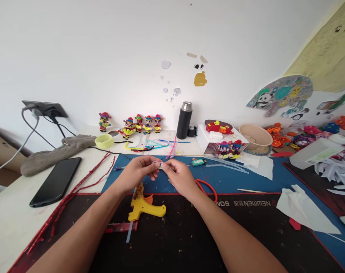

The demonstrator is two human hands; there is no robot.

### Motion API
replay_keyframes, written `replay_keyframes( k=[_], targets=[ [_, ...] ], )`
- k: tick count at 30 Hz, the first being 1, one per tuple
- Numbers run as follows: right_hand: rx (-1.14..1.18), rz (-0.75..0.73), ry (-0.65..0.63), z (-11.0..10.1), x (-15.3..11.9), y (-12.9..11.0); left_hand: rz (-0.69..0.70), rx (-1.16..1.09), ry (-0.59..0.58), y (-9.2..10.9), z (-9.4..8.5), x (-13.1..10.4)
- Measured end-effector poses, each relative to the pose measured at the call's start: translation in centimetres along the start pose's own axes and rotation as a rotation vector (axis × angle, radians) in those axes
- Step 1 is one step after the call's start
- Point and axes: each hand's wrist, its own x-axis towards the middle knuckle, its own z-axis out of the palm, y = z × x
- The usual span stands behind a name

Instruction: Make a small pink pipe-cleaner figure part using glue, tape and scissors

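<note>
My left hand (140, 171) and my right hand (178, 177) meet above the blue mat, fingertips pinched together. Between them is a small blue-green piece (160, 167), mostly covered by the fingers, so its kind does not show. Just below the hands lies a yellow hot glue gun (145, 209), with a clear glue stick (129, 232) sticking out of its back end. A red pipe cleaner loop (209, 188) rests by my right wrist. Beyond my right hand is a small green box (198, 162).
Several small pipe cleaner figures (129, 128) and a black thermos (184, 120) stand along the wall. At left lie a black phone (55, 182) and red tinsel stems (76, 188). A plastic bottle (317, 151) and crumpled tissue (303, 206) are at right.
</note>
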Motion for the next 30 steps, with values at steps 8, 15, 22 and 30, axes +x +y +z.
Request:
replay_keyframes(
  k=[8, 15, 22, 30],
  targets=[
    [-0.332, -0.039, -0.018, -0.5, -0.1, -0.5, 0.018, 0.253, 0.089, 0.0, -1.1, 0.0],
    [-0.867, -0.008, -0.157, 0.2, -0.9, -1.9, 0.119, 0.567, 0.679, 2.5, -6.3, 0.2],
    [-0.952, -0.012, -0.180, 0.3, -0.8, -1.5, -0.149, 1.083, 0.739, 5.6, -13.7, 2.6],
    [-0.860, 0.001, -0.186, 0.0, -0.6, -1.4, -0.226, 1.164, 0.669, 2.0, -16.1, 3.5]
  ],
)
